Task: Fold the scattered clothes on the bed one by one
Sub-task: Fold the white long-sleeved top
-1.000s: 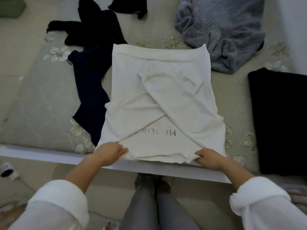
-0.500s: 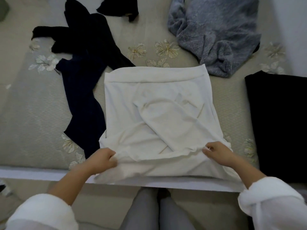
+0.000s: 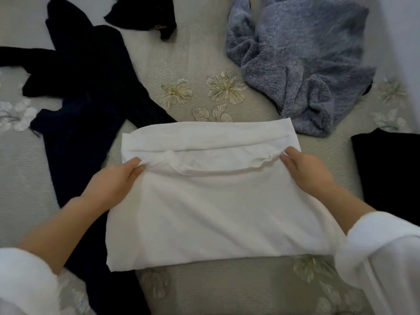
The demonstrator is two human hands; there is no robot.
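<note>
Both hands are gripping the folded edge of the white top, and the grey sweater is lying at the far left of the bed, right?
Not quite. The head view shows the grey sweater at the far right of the bed, not the left. The left hand and right hand do grip the folded edge of the white top.

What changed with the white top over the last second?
The left hand and right hand carried the near edge of the white top away from the person, folding it over the crossed sleeves; their grip held. The grey sweater, dark clothes and folded black piece stayed put.
</note>
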